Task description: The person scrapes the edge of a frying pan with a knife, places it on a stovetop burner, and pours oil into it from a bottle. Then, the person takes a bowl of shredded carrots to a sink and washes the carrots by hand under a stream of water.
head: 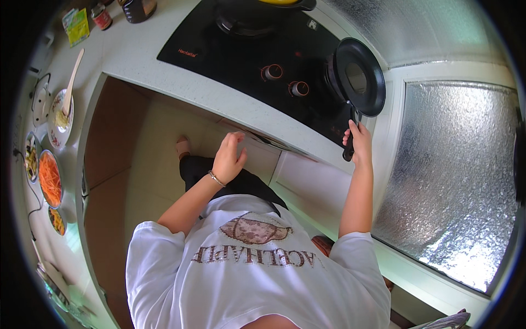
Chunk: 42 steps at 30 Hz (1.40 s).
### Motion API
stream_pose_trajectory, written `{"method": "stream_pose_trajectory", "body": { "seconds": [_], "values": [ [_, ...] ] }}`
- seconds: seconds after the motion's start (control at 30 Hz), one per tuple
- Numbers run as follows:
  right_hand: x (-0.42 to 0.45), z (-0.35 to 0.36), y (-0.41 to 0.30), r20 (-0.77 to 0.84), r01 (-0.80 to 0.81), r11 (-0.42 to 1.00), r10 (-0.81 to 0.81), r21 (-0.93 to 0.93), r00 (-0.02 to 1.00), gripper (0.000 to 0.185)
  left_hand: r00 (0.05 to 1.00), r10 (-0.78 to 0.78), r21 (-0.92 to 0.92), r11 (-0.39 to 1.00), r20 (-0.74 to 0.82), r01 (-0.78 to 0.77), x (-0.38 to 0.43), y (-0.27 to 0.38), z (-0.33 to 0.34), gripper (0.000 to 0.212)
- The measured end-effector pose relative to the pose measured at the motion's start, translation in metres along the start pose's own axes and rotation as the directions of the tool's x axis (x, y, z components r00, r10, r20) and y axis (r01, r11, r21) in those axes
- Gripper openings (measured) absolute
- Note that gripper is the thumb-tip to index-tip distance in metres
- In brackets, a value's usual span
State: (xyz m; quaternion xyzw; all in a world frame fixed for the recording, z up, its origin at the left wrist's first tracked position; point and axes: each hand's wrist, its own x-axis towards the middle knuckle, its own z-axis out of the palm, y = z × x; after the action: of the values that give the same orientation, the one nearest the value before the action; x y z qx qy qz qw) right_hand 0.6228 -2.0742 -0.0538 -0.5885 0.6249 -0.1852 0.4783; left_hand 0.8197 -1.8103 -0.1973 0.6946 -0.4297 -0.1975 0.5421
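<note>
My right hand (360,142) grips the black handle of a dark frying pan (374,86). The pan is tilted over the right burner of a black glass cooktop (230,61), with a pale sheen at its centre. Whether its lower edge rests on the burner cannot be made out. My left hand (231,158) wears a bracelet (216,178) on the wrist and hangs in front of my body, loosely curled with nothing in it. Two round control knobs (300,89) sit in the cooktop between the burners.
Along the left counter stand a flowered plate (55,130) with a spatula (75,72) and minced food, a bowl of shredded carrot (50,179) and smaller bowls of cut food (56,221). A yellow packet (77,28), a can (101,17) and a dark jar (137,9) stand farther back. Textured glass (448,172) borders the right.
</note>
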Motion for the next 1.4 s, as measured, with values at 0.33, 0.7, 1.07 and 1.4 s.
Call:
{"method": "stream_pose_trajectory", "body": {
  "seconds": [0.33,0.7,1.07,1.4],
  "values": [
    [-0.050,0.024,-0.023,-0.092,0.540,0.618,-0.703,-0.571,0.706,0.041,0.928,-0.130,-0.207,0.955,0.350,0.212,0.004,0.037,0.033,0.022],
    [0.060,0.160,0.011,-0.032,0.349,0.611,-0.524,-0.710,0.851,0.058,0.843,-0.191,-0.191,0.927,0.503,0.324,-0.014,0.044,0.014,0.018],
    [0.068,0.168,0.009,-0.082,0.289,0.585,-0.526,-0.758,0.847,0.054,0.847,-0.453,-0.163,0.847,0.278,0.507,-0.056,-0.033,-0.014,0.015],
    [0.075,0.170,0.030,0.003,0.479,0.547,-0.657,-0.687,0.754,0.044,0.862,-0.435,-0.229,0.839,0.262,0.493,-0.056,-0.051,0.001,0.017]
  ]
}}
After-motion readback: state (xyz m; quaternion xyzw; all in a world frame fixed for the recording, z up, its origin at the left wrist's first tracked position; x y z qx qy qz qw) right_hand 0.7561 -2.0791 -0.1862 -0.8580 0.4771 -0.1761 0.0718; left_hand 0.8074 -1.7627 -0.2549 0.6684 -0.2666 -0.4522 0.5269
